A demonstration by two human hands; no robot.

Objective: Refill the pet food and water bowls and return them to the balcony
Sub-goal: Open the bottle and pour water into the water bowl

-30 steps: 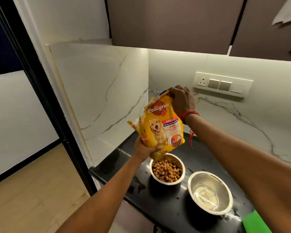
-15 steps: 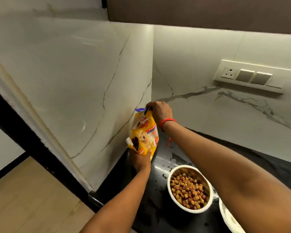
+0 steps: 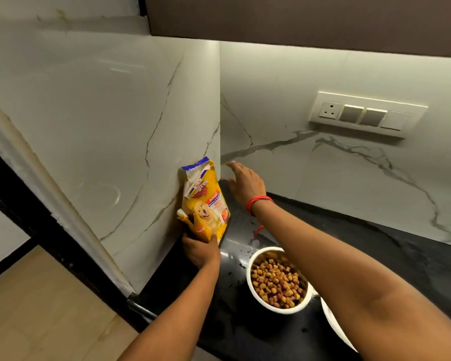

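Left hand (image 3: 201, 250) clamped on food bag (image 3: 206, 204) at frame centre; right hand (image 3: 245, 182) spread, empty. We'd lean bag into wall corner (image 3: 219, 142), steadying before releasing, clear of food bowl (image 3: 277, 281).

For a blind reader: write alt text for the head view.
The left hand holds a yellow dog food bag upright in the counter corner; the open right hand is off it. Nearby sits a bowl of kibble.
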